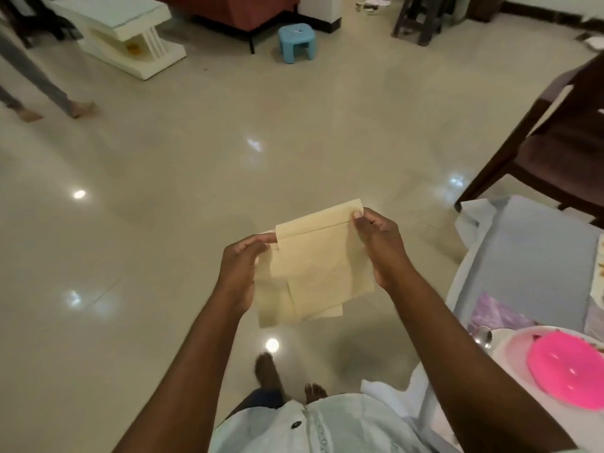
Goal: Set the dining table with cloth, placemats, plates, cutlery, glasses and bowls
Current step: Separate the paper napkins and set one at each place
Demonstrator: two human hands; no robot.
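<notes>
In the middle of the frame we hold a folded cream cloth point(313, 263) up over the glossy floor point(163, 223), clear of the table. Our left hand point(240, 273) pinches its left edge, thumb and fingers closed on the fabric near the upper left corner; our right hand point(380, 248) pinches the upper right corner, the thumb on top of the fold. The layers hang loosely below, their lower edges uneven — how many folds there are we cannot make out.

At the right edge of the frame the dining table point(536, 256) is only partly in view, covered by a pale cloth that drapes over its corner. On it, lower right, a pink bowl point(568, 367) sits on a white plate point(513, 348), both cut off by the frame. Just beside the plate, a shiny piece of cutlery point(484, 336) shows only its rounded end; we cannot tell what kind. A purple patterned mat point(496, 317) lies under that setting, mostly hidden.

A dark wooden chair point(562, 152) stands at the upper right, blurred and cropped. At the top centre is a small blue stool point(295, 40), and at the upper left a white low table point(127, 34). Far left, another person's legs point(42, 89) enter the frame — only trousers and bare feet show. Our own bare feet point(268, 371) appear at the bottom, partly hidden by our shirt.
</notes>
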